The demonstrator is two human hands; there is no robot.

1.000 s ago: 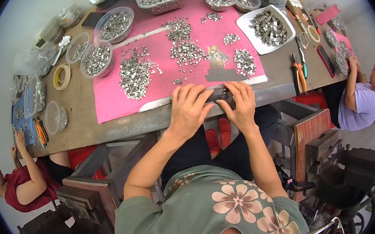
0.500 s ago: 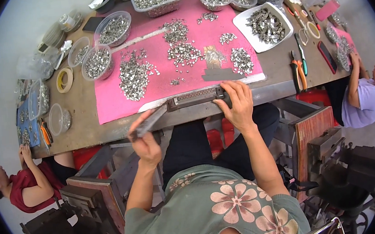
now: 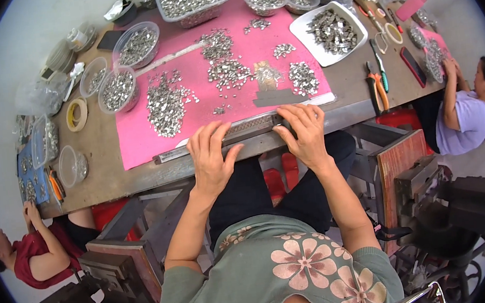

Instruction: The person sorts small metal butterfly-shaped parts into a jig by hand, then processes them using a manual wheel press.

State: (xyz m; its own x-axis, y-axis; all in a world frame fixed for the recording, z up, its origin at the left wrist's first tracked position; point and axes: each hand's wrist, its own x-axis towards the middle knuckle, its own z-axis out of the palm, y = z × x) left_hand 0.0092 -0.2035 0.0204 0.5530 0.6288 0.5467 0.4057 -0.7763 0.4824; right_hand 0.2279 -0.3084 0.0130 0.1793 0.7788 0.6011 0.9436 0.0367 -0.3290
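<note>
A long, narrow dark metal fixture (image 3: pixel 250 128) with a row of small slots lies along the near table edge. My left hand (image 3: pixel 211 157) is over its left part, fingers stretched out across it and thumb spread away. A flat bar (image 3: pixel 173 154) lies to the left of that hand, in line with the fixture. My right hand (image 3: pixel 306 137) grips the fixture's right end block between thumb and fingers. Just beyond my hands are a grey flat strip (image 3: pixel 277 98), a small tan plate (image 3: pixel 267 74) with thin pins, and a pile of small silver metal pieces (image 3: pixel 304 79).
More metal pieces (image 3: pixel 166 103) lie heaped on the pink mat (image 3: pixel 135 132). Filled plastic tubs (image 3: pixel 137 45) and a white tray (image 3: pixel 352 18) stand farther back. Pliers (image 3: pixel 376 88) and a phone (image 3: pixel 413 67) lie right. Co-workers sit at both sides, one in a purple shirt (image 3: pixel 466 121).
My left hand has put the tilted bar down flat on the left and moved right onto the fixture. My right hand keeps its place at the right end. The view has shifted slightly.
</note>
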